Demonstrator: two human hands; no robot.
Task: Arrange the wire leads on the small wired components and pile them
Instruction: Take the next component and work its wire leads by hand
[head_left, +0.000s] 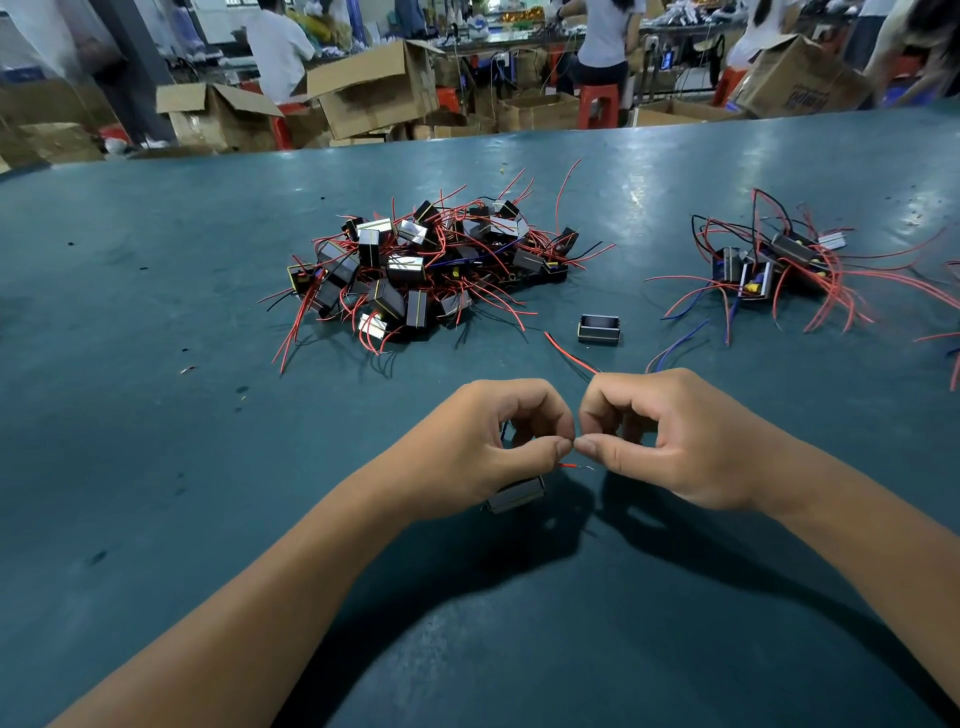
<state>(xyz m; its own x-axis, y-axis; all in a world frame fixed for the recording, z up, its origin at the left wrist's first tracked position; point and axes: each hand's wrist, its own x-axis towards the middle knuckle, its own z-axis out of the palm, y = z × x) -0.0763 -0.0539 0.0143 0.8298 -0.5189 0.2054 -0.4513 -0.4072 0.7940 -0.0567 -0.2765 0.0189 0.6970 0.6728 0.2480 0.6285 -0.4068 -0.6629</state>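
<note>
- A small wired component is held just above the teal bench, tucked under the left hand, so that only its grey lower edge is seen.
- A thin red lead with a bare tip is pinched in the grip of the left hand, between thumb and forefinger.
- The right hand is curled, its thumb and forefinger tips closed together and met against those of the left hand; a wire appears to be pinched there, though the contact is too small to be made out surely.
- A red wire and a blue wire are seen running out behind the right hand.
- A large tangled pile of components lies mid-bench; a smaller pile lies well apart, to the right.
- A single component stands alone between them.
- Cardboard boxes are seen beyond the bench.
</note>
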